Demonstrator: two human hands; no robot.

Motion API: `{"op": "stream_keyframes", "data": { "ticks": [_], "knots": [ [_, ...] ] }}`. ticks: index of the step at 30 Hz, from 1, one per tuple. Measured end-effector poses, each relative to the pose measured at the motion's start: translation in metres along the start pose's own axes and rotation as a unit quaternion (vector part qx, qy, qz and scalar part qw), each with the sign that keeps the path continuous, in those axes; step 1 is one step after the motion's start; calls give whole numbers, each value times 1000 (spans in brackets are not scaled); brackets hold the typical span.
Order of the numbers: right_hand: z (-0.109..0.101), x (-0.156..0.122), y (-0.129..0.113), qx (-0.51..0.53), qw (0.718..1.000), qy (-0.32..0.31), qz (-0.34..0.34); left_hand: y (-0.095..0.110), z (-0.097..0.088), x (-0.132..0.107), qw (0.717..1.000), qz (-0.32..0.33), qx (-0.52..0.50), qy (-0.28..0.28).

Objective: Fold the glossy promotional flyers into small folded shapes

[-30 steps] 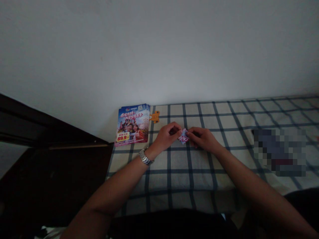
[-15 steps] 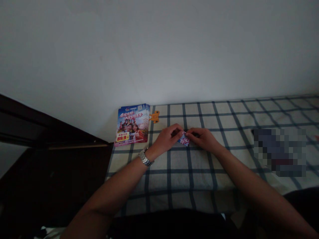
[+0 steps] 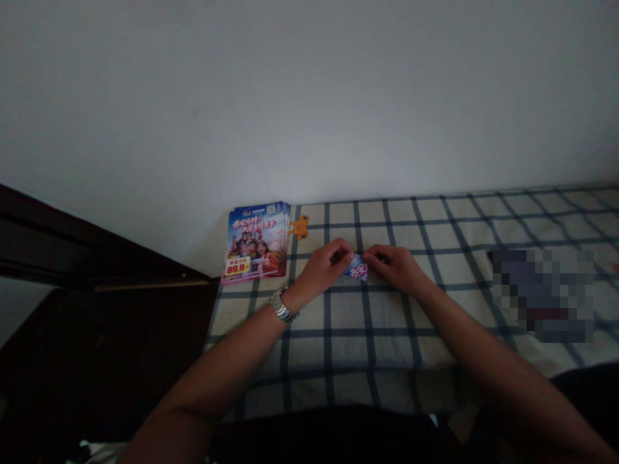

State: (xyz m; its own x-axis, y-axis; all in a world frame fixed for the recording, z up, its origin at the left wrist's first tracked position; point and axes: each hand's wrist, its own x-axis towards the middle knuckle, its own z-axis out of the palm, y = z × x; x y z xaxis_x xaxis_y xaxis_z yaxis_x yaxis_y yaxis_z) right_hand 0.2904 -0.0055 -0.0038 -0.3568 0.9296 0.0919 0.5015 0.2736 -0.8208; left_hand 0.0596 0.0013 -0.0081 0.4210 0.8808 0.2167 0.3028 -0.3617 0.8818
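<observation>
Left hand [image 3: 329, 265] and right hand [image 3: 394, 268] are pinched on the paper [image 3: 358, 267], likely light and easily bent, best held by its edges.

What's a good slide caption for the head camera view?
Left hand and right hand hold a small folded paper, flyers stacked nearby on the checked cloth.

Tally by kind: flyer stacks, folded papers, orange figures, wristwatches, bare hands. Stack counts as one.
Flyer stack: 1
Folded paper: 1
Orange figure: 1
Wristwatch: 1
Bare hands: 2 (left hand, right hand)
Total: 6
</observation>
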Motion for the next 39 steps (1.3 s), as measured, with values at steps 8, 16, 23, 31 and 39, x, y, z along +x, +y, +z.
{"op": "stream_keyframes", "data": {
  "ticks": [8,16,23,31,39],
  "knots": [
    [-1,1,-3,-17,999,4,-33,1,-1,-1,1000,-1,-23,-3],
    [2,-1,0,30,999,-4,-14,0,0,0,999,-17,-24,-17],
    [4,-3,-2,142,989,-12,38,-5,-2,3,998,-12,-39,57],
    [6,-1,3,147,988,-2,45,1,0,3,994,-45,-79,57],
    [7,-1,5,107,994,16,32,-7,3,4,994,-21,-103,33]
  ]
}}
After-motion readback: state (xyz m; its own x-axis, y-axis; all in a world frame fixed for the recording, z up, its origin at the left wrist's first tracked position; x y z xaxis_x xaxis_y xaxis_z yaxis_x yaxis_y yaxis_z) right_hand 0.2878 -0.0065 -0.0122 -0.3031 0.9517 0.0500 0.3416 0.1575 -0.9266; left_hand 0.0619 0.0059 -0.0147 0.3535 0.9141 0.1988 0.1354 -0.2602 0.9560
